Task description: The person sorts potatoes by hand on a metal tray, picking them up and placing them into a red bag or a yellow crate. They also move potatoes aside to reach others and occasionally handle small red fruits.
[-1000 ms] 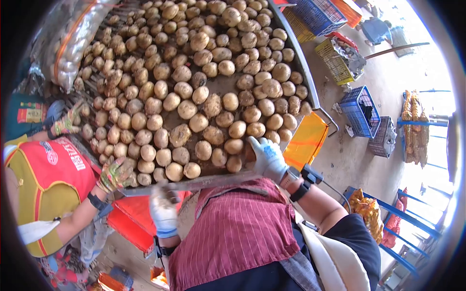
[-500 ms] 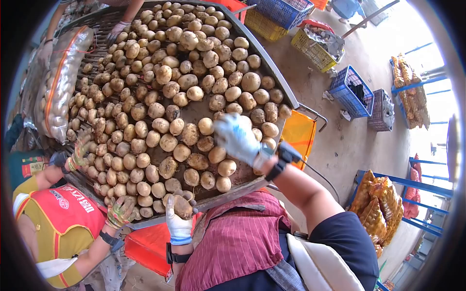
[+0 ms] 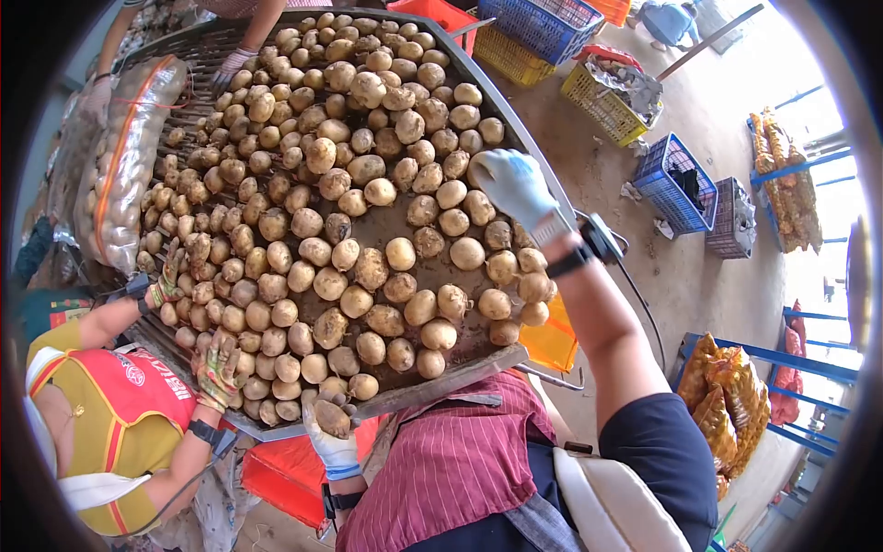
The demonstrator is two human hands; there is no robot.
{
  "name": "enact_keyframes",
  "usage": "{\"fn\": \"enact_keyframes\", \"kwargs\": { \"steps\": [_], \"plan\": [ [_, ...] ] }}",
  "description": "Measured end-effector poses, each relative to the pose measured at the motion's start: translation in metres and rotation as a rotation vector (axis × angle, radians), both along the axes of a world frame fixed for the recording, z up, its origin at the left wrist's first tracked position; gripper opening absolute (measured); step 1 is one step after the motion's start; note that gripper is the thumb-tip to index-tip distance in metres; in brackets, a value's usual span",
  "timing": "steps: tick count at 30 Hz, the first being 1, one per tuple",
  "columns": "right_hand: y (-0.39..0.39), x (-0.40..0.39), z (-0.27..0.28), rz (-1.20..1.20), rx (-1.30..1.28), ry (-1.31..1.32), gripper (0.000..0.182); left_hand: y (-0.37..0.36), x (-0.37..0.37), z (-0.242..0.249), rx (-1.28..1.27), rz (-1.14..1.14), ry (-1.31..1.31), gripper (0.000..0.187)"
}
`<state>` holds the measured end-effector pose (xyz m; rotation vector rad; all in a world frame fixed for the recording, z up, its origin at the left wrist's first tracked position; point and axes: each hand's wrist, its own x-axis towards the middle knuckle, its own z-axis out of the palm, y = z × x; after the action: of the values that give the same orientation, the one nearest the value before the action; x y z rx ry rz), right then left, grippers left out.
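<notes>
Many potatoes point(image 3: 371, 269) cover a dark metal sorting table point(image 3: 464, 352) in front of me. My left hand point(image 3: 338, 453), in a white glove with grey fingertips, holds a brown potato point(image 3: 332, 419) just off the table's near edge. Above the potatoes near the table's right edge is my right hand point(image 3: 511, 187), in a white and blue glove. Its fingers are curled downward, and what lies under them is hidden. Several loose potatoes point(image 3: 467, 253) lie just below that hand.
A co-worker's gloved hands point(image 3: 218, 373) rest at the left potatoes; another person's gloved hand point(image 3: 235, 64) is at the far end. A full net sack point(image 3: 138, 161) lies on the left. Red point(image 3: 292, 469) and orange crates point(image 3: 555, 340) stand below the table, blue baskets point(image 3: 676, 189) on the floor.
My right hand has moved up and right, from over the middle potatoes to the right edge. My left hand, still holding the potato, has drawn slightly toward my body.
</notes>
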<state>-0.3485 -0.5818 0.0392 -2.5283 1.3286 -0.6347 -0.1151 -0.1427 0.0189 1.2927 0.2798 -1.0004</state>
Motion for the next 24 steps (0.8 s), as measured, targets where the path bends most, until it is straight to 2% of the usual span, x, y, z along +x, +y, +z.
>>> {"fn": "enact_keyframes", "kwargs": {
  "steps": [2,3,4,8,9,10,12,13,14,16,17,18,20,22,24],
  "plan": [
    [-0.008,0.023,0.001,0.049,0.241,0.161,0.025,-0.003,-0.003,0.003,0.013,0.032,0.012,0.058],
    [0.002,0.032,0.002,0.187,0.286,0.279,0.025,-0.002,-0.003,0.003,0.016,0.032,0.008,0.058],
    [0.026,0.044,0.033,0.08,0.389,0.477,0.032,-0.001,-0.003,0.001,0.012,0.027,-0.003,0.059],
    [0.073,0.052,0.001,0.06,0.168,0.72,0.068,-0.001,-0.005,0.002,-0.023,0.023,-0.029,0.061],
    [0.09,0.049,-0.001,0.149,-0.099,0.971,0.064,-0.002,-0.006,0.002,-0.031,0.024,-0.029,0.061],
    [0.101,0.04,-0.035,0.158,-0.266,0.844,0.058,-0.001,-0.006,0.0,-0.028,0.032,-0.025,0.061],
    [0.115,0.042,-0.049,0.072,-0.019,0.713,0.053,0.002,-0.005,-0.002,-0.023,0.041,-0.023,0.061],
    [0.107,0.037,-0.049,0.113,0.158,0.597,0.052,0.004,-0.004,-0.003,-0.031,0.029,-0.03,0.06],
    [0.102,0.032,-0.013,0.134,0.195,0.518,0.049,0.003,-0.005,-0.003,-0.04,0.019,-0.034,0.06],
    [0.083,0.009,-0.014,0.201,0.301,0.209,0.043,0.0,-0.006,0.003,-0.014,0.041,-0.021,0.059],
    [0.079,-0.001,-0.012,0.161,0.336,-0.033,0.033,-0.001,-0.005,0.006,0.013,0.057,-0.007,0.059],
    [0.075,-0.009,-0.019,0.033,0.495,-0.502,0.032,-0.001,-0.005,0.007,0.015,0.063,-0.007,0.059],
    [0.046,-0.029,-0.011,-0.066,0.837,-1.097,0.023,-0.001,-0.003,0.009,-0.023,0.104,0.059,0.056],
    [0.035,-0.029,0.014,-0.311,1.037,-1.353,0.022,-0.007,-0.005,0.022,-0.041,0.098,0.088,0.052],
    [0.007,-0.033,-0.016,0.059,1.125,-1.082,0.021,-0.014,-0.006,0.024,-0.068,0.101,0.113,0.048]
  ]
}}
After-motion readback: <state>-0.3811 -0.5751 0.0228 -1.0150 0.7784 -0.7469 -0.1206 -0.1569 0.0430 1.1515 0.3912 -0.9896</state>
